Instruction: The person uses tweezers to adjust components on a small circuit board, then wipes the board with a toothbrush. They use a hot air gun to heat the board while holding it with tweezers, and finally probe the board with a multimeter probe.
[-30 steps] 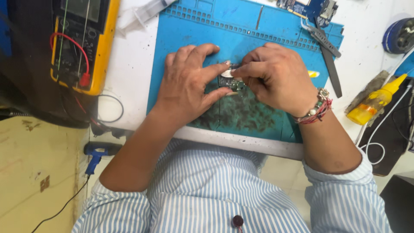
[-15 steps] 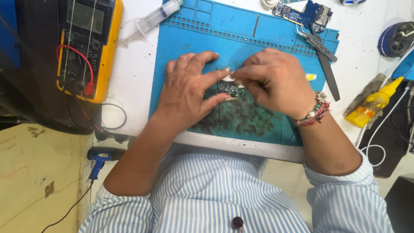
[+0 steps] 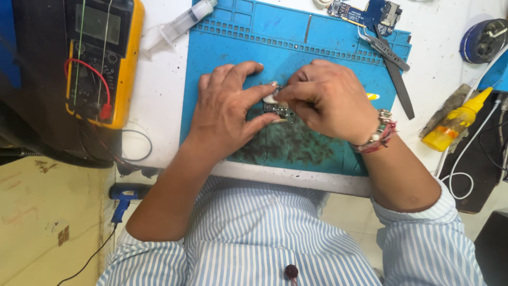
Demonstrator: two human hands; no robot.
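Observation:
A small dark circuit board (image 3: 279, 110) lies on the blue work mat (image 3: 296, 42), mostly covered by my fingers. My left hand (image 3: 227, 114) rests flat on the mat and pins the board between thumb and forefinger. My right hand (image 3: 330, 100), with beaded bracelets at the wrist, is curled over the board from the right, its fingertips pinching at the board's top edge next to a small white piece (image 3: 271, 97). What the right fingers grip is hidden.
A yellow multimeter (image 3: 100, 58) with red lead sits at the left. A syringe (image 3: 180, 26) lies by the mat's top left. Tweezers (image 3: 391, 69) and a blue circuit board (image 3: 365, 13) lie at top right. A yellow squeeze bottle (image 3: 457, 119) and white cable are right.
The view has shifted slightly, so the mat sits lower in the frame. Both hands stay on the small board with only slight finger movement.

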